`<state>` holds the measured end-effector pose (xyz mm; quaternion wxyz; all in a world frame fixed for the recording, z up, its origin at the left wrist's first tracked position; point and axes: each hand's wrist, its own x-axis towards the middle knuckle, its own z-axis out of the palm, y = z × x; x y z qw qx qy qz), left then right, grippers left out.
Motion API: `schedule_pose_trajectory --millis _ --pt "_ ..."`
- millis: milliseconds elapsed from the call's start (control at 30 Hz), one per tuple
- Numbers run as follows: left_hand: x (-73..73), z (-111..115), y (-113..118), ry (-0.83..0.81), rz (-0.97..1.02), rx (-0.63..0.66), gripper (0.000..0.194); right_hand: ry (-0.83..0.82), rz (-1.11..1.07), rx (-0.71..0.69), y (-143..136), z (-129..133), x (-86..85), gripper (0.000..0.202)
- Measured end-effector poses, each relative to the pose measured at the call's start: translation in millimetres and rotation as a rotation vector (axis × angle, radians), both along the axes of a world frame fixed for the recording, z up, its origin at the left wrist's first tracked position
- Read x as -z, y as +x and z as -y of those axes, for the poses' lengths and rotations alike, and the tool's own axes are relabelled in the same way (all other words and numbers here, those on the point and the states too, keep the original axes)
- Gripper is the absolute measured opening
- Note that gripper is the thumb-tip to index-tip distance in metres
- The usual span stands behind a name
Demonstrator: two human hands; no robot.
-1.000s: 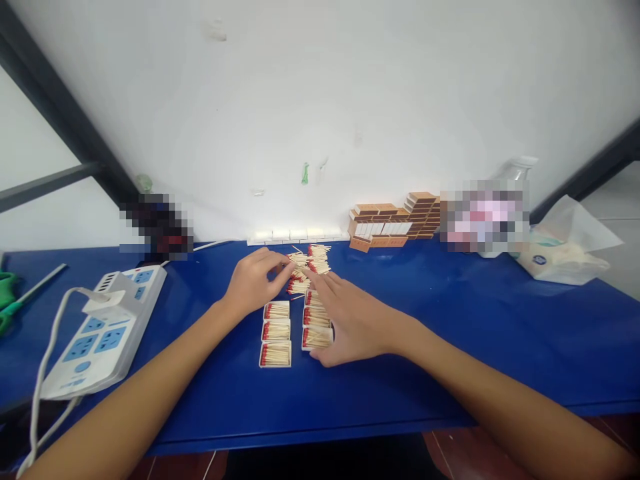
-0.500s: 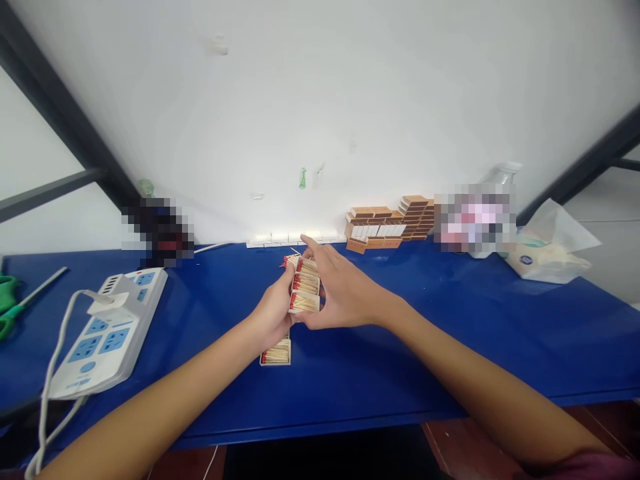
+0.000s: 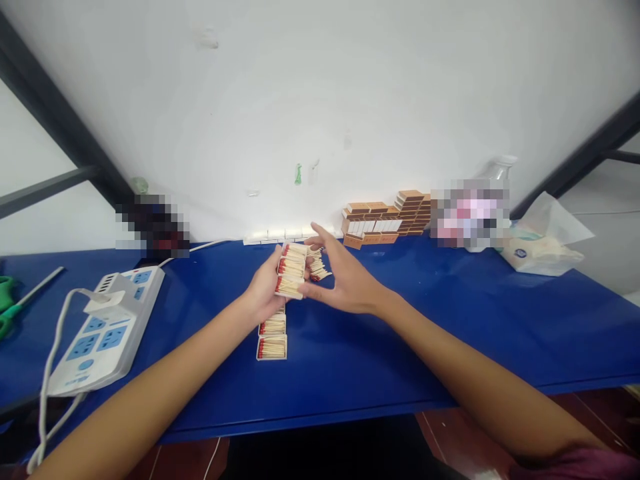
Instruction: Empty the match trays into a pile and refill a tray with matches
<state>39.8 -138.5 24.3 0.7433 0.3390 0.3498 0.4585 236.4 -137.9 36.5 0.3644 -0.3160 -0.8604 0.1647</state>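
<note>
My left hand (image 3: 265, 285) grips a row of matchbox trays (image 3: 291, 268) from the left, raised and tilted above the table. Red-tipped matches fill these trays, their heads toward the left. My right hand (image 3: 347, 275) is open at the right of the row, fingers spread, with its thumb tip at the nearest tray's corner. Partly hidden behind the trays and the right fingers is a loose pile of matches (image 3: 319, 265). Below my left hand, more filled trays (image 3: 272, 347) lie in a column on the blue table (image 3: 360, 360).
Along the wall stand white trays (image 3: 255, 237) and stacked brown matchboxes (image 3: 373, 238). A power strip (image 3: 135, 313) with a plugged-in adapter and green-handled scissors (image 3: 20, 309) lie at the left. The tissue pack (image 3: 543, 255) sits at the right, beside a blurred pink item (image 3: 470, 212).
The held trays have moved slightly left, uncovering the match pile behind them. My right hand has loosened and opened away from the trays. The view has shifted a little.
</note>
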Motion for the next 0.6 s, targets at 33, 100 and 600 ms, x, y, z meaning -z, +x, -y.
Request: schedule_pose_trajectory --millis 33,100,600 --pt "-3.1 -8 -3 0.036 -0.007 0.008 0.060 0.005 -0.042 0.032 3 -4 2.8 0.101" --pt "-8.6 -27 -9 0.103 -0.025 0.000 0.065 0.005 -0.110 0.096 9 -13 8.9 0.085" --pt "1.4 -101 -27 0.216 -0.142 -0.067 0.069 0.044 -0.081 0.194 19 -35 32.0 0.041"
